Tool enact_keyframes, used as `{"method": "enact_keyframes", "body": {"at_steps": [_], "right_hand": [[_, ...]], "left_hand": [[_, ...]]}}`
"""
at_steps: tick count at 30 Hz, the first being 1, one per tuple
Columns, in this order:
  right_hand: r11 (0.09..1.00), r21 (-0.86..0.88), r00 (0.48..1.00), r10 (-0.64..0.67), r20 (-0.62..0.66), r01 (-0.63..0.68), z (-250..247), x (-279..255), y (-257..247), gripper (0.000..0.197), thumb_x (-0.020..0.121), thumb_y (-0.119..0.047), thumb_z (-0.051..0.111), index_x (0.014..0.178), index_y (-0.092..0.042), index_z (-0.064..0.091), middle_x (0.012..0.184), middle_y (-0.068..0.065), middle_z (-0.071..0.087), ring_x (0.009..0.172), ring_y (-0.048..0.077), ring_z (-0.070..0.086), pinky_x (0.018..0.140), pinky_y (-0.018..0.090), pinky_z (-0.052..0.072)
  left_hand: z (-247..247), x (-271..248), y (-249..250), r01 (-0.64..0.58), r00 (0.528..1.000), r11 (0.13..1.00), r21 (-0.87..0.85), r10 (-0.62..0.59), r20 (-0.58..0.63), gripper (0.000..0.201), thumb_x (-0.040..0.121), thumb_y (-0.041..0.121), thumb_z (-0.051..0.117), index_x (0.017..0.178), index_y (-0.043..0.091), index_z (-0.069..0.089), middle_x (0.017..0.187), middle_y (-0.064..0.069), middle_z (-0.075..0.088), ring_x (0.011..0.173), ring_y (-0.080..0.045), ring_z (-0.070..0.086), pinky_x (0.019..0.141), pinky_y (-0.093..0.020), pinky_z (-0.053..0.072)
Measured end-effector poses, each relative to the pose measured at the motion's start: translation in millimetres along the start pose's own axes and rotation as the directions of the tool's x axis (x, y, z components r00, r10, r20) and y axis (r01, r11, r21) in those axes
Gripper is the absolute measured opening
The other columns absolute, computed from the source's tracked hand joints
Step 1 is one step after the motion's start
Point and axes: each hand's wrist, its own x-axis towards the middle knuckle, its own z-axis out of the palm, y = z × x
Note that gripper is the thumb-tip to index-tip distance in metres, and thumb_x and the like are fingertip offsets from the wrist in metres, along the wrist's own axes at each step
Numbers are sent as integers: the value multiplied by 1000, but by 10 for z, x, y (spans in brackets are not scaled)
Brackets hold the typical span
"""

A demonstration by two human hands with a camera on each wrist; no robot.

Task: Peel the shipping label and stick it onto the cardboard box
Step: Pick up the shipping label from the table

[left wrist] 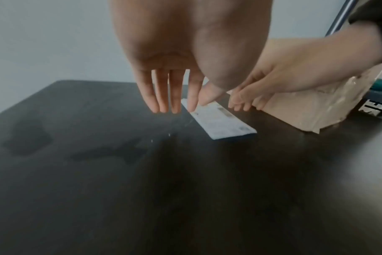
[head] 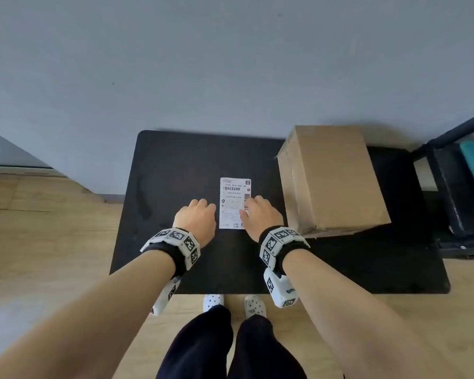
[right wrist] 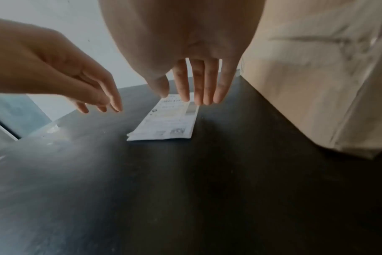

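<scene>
Fingers of both the left hand [head: 196, 220] and right hand [head: 260, 216] hang straight, holding nothing, above the shipping label [head: 234, 203]; thin, floppy paper, probably best pinched at a corner.

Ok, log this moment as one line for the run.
stage: reaching | shipping label: flat on table, unpeeled | cardboard box: right of label | left hand: open | right hand: open over label

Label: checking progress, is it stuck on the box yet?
No. The label lies flat on the table, beside the box.
</scene>
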Motion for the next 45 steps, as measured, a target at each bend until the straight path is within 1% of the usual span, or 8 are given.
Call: {"method": "enact_keyframes", "body": {"at_steps": [4,8,14,20,27,34,39,45], "right_hand": [[1000,8,999,21,-31,-21,143,16,40,36,94,-29,49,124,-10,49,131,9,50,115,22,52,88,34,50],[1000,-4,999,27,-34,-27,252,42,46,48,93,-26,53,136,-9,38,150,12,33,136,26,36,110,40,35],[984,170,998,58,-35,-51,276,72,23,43,91,-20,55,131,-9,43,147,9,36,133,25,40,104,42,44],[884,441,975,209,-77,-154,181,172,23,42,84,-9,64,124,-8,50,130,10,52,117,23,55,96,32,48],[781,575,948,317,-29,-243,161,248,51,47,76,-7,73,118,-13,53,121,9,55,104,24,63,88,38,55],[703,641,922,387,18,-307,155,228,117,51,73,-8,76,118,-10,54,120,9,60,105,22,62,80,24,46],[591,727,893,445,68,-349,148,213,116,41,77,-5,74,114,-7,56,111,12,65,85,18,63,76,37,60],[642,621,843,535,57,-450,146,204,154,41,81,-15,71,119,-5,57,117,11,66,106,26,63,75,26,44]], "left_hand": [[236,-51,-48,-80,995,997,-15,81,66,46,97,22,38,143,17,38,154,-3,32,140,-22,33,110,-35,32],[346,-32,-59,-152,980,988,24,148,132,57,99,27,33,152,20,15,162,3,8,150,-19,9,120,-39,12],[387,-8,-64,-185,971,981,51,174,166,58,100,27,30,153,22,7,162,7,3,150,-17,2,121,-41,6],[372,2,-95,-221,961,972,80,203,187,58,100,28,28,153,23,4,162,8,1,150,-17,1,121,-42,4],[348,-14,-122,-246,950,963,109,217,225,59,100,28,28,153,24,1,162,8,-1,150,-17,0,122,-43,3],[357,-25,-156,-265,944,956,127,231,234,60,100,27,29,153,23,0,162,8,-2,150,-17,-1,122,-43,3],[335,-36,-140,-262,942,958,120,226,249,60,100,27,28,153,23,-1,162,8,-4,150,-17,-3,122,-43,2],[359,-44,-142,-261,941,957,128,223,253,60,101,29,26,153,23,-3,162,8,-6,150,-17,-4,122,-43,0]]}}
